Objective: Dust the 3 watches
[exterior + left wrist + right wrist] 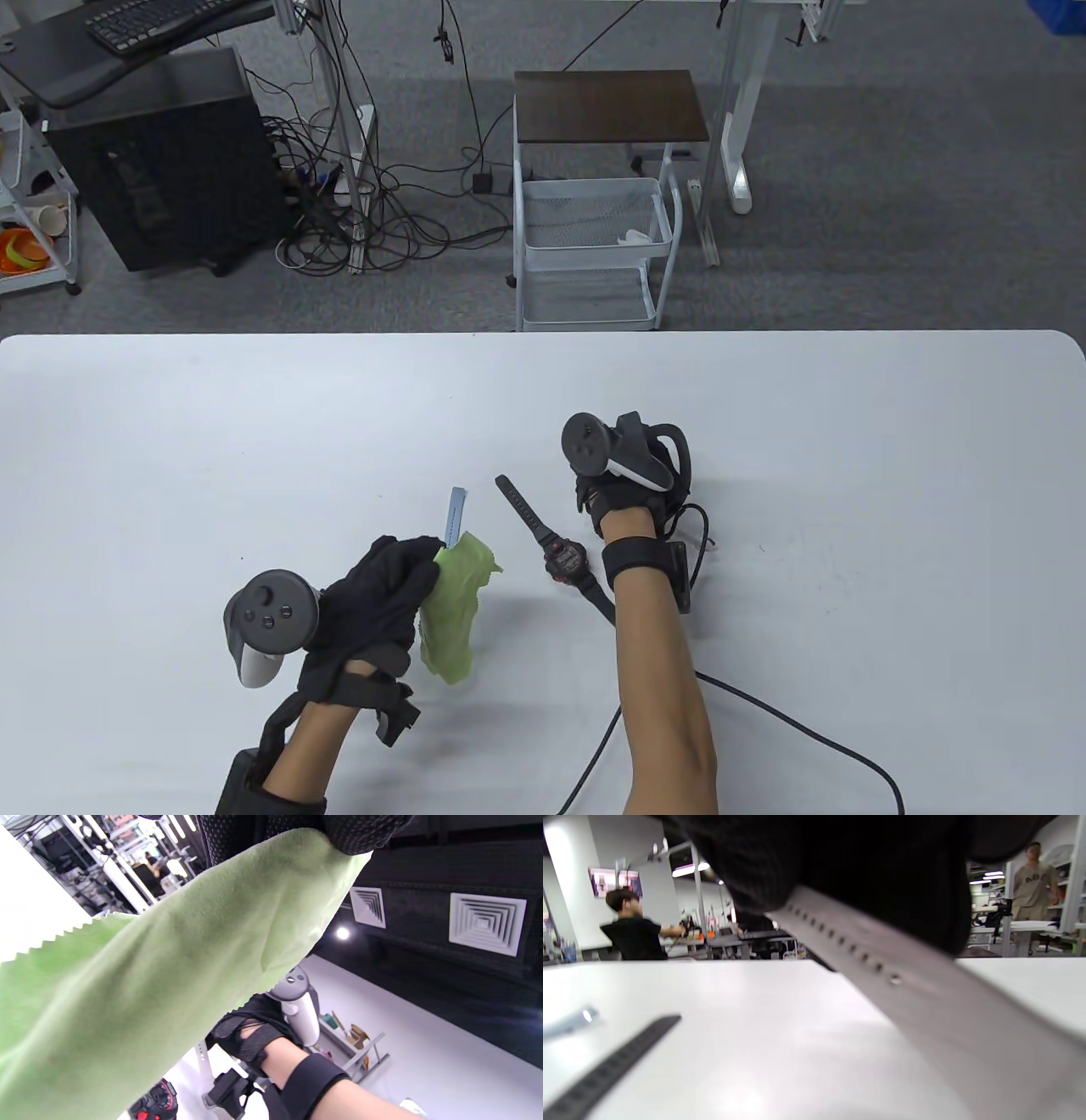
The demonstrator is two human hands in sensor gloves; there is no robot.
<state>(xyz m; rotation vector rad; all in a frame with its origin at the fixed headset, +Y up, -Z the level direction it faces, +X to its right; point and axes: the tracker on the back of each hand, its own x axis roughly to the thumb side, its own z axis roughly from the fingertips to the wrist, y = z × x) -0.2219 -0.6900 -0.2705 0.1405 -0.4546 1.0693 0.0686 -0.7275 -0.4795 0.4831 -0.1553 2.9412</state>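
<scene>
The left hand (382,586) grasps a green cloth (454,607), which hangs from its curled fingers above the near part of the white worktop (212,441). A pale blue strap (456,514) pokes out on the far side of that cloth; the watch it belongs to is hidden. The right hand (632,501) is just right of the middle; the right wrist view shows a light grey strap (882,980) emerging from beneath its glove, but how the fingers lie cannot be told. Between the hands lies a black watch (564,560) with red details, flat, its strap stretched diagonally, its near end under the right forearm.
</scene>
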